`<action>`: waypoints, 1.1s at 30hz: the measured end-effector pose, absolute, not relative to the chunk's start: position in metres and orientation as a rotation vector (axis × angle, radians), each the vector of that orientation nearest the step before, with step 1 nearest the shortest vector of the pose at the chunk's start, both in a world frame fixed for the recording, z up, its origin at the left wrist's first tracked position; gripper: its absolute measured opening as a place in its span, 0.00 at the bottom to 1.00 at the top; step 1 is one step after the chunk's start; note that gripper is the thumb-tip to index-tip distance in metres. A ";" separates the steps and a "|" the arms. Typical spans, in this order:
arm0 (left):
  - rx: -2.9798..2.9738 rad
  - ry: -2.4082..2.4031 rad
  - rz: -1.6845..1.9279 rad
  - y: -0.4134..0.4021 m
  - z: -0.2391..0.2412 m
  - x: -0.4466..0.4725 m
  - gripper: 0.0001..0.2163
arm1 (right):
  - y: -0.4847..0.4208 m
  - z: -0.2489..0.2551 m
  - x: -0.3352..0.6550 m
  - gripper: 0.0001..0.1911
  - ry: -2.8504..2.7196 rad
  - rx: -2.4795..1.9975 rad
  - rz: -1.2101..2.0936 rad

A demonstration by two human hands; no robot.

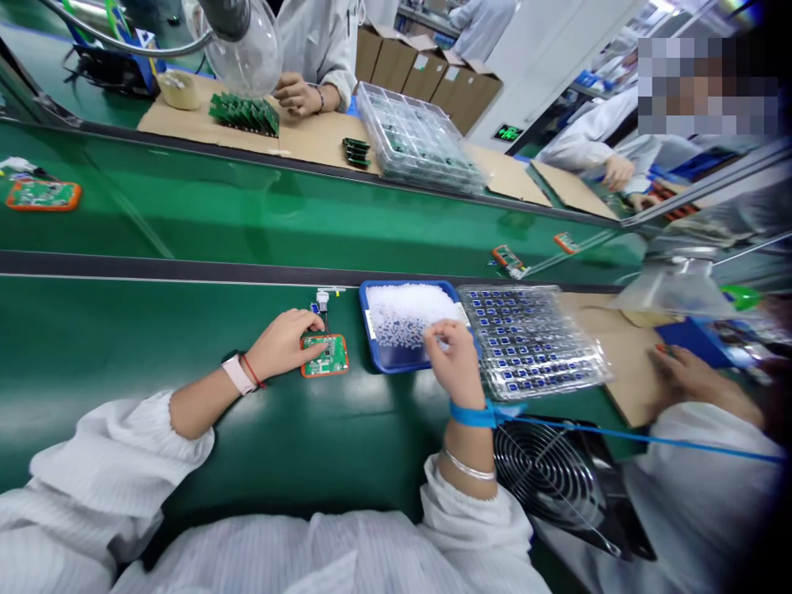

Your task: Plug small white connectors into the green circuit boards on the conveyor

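Observation:
My left hand (283, 343) rests on a green circuit board in an orange frame (326, 355) lying on the green bench, fingers curled over its left edge. My right hand (453, 360) reaches into a blue tray (396, 356) filled with small white parts (408, 310); its fingertips are pinched together among them, what they hold too small to make out. A blue wrist strap (473, 412) with a cord runs off to the right.
A clear blister tray of small blue parts (532, 338) lies right of the blue tray. A black fan (550, 470) sits near my right forearm. A neighbour's hand (681, 375) works at the right. Conveyor belt (247, 214) carries framed boards (43, 195); other workers sit opposite.

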State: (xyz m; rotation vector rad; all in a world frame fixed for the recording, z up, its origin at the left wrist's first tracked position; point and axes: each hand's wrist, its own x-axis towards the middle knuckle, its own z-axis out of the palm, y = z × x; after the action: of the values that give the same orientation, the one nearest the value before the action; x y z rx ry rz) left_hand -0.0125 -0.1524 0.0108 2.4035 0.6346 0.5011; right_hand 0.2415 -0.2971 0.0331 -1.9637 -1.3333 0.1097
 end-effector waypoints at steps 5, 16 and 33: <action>2.440 0.616 0.445 -0.151 0.011 -0.013 0.09 | -0.311 0.011 0.279 0.09 -1.373 -2.247 0.241; 2.427 0.575 0.444 -0.150 0.009 -0.012 0.08 | -0.310 0.006 0.279 0.09 -1.527 -2.260 0.212; 2.060 0.568 0.594 -0.159 0.011 -0.007 0.06 | -0.253 0.006 0.135 0.06 -1.468 -1.596 0.521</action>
State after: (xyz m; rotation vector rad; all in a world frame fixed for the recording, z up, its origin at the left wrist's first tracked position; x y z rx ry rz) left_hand -0.0066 -0.1593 0.0112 2.0595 0.5681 0.5942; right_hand 0.1350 -0.2529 0.0057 -1.5955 -1.4680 0.5210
